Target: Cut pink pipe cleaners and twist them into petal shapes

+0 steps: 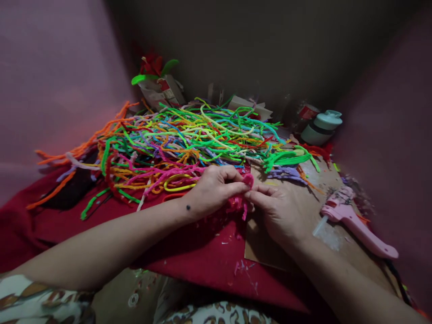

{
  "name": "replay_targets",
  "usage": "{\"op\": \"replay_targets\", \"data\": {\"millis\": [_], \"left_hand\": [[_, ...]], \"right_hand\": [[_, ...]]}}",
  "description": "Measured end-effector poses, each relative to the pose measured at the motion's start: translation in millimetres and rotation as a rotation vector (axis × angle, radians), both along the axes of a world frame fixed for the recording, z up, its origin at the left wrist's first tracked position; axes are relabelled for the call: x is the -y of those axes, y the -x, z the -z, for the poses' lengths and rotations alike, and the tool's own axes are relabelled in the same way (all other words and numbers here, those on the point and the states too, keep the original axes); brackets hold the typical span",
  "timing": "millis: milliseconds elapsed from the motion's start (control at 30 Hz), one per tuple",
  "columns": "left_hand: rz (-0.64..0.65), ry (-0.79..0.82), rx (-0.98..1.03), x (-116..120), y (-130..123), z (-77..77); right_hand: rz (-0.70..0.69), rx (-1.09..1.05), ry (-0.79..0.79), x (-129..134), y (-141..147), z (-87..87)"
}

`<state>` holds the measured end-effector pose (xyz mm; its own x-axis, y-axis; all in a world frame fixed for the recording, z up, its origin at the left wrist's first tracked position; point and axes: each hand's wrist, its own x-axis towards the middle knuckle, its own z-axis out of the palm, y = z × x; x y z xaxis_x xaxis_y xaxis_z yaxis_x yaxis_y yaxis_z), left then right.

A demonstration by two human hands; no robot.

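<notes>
My left hand (221, 185) and my right hand (275, 208) meet above the front of the table, thumbs and fingertips pinched. Between them a short pink pipe cleaner (249, 181) is bent into a small loop that stands up over the fingertips. Both hands grip it from opposite sides. More pink fuzzy pieces (245, 211) hang just below the fingers; whether they join the loop I cannot tell. Behind my left hand spreads a large tangled heap of pipe cleaners (189, 139) in green, orange, pink, yellow and blue.
A pink hot glue gun (361, 225) lies on the cardboard (266, 245) at the right. Farther back stand a pale blue lidded container (322, 128) and a red flower with green leaves (151, 67). Fuzz scraps dot the red cloth (202, 256). Walls rise on both sides.
</notes>
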<state>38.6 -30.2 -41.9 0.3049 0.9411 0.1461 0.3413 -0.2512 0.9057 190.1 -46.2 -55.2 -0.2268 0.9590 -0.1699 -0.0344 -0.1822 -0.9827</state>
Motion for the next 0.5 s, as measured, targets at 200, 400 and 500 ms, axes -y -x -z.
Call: {"op": "replay_targets", "data": {"millis": [200,400,500], "left_hand": [[0.021,0.059,0.034,0.9,-0.9,-4.2],[0.041,0.184,0.119,-2.7,1.6,-6.2],[0.064,0.152,0.093,-1.7,0.8,-1.6]], "right_hand": [[-0.026,0.023,-0.02,0.9,0.1,-0.7],[-0.069,-0.014,0.019,2.0,-0.2,2.4],[-0.094,-0.034,0.021,2.0,-0.2,4.4]]}}
